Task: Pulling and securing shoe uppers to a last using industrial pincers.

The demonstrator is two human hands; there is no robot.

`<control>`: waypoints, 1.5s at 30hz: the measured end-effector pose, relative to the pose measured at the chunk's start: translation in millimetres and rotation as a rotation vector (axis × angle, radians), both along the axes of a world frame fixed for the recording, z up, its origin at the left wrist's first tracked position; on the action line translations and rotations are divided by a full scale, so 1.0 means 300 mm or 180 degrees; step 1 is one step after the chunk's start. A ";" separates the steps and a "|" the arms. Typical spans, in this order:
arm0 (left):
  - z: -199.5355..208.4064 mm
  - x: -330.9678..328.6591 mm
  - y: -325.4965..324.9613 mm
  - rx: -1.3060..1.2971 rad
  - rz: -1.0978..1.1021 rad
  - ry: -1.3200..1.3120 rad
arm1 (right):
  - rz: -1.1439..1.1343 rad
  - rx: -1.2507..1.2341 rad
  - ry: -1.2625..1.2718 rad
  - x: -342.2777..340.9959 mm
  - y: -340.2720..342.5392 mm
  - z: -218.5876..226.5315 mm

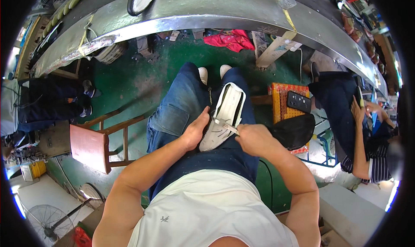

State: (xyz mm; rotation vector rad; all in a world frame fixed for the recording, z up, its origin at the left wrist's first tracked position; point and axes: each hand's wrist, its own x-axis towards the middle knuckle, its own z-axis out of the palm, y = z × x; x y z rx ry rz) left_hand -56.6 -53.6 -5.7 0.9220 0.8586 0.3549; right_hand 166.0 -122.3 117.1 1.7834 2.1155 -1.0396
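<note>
Across my lap lies a shoe [215, 134], white on the face turned up, with a dark edge and a white-rimmed, hollow-looking far end. Along its left side my left hand [196, 129] grips it, the fingertips partly hidden at the edge. My right hand [255, 140] is closed around a slim hand tool [229, 127] with a pale handle and a metal end. That metal end rests on or just over the middle of the shoe; its exact kind is too small to tell.
A metal-edged bench [190, 22] runs across the far side, bearing another shoe [142, 0] and a clear cup [286, 1]. To my right, a phone [299, 101] lies on a woven-topped stool [283, 113]. A wooden stool [90, 147] stands left. People sit at both sides.
</note>
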 end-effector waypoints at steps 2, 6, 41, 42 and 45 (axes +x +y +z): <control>-0.045 0.035 -0.017 0.0387 0.0674 0.0587 | -0.0271 0.0323 0.0197 -0.040 -0.064 -0.126; -0.005 0.060 -0.012 0.1808 0.0323 0.1486 | -0.0644 0.0503 0.0621 -0.017 -0.091 -0.132; 0.119 0.041 0.088 0.3076 -0.2266 0.1842 | -0.2369 -0.0278 0.1458 0.123 0.109 -0.248; 0.101 0.035 0.081 0.3230 -0.1998 0.1651 | -0.2550 -0.0218 0.1635 0.125 0.080 -0.234; -0.031 -0.042 -0.007 0.2703 -0.0448 0.1617 | -0.2829 -0.0154 0.1801 0.109 0.011 -0.223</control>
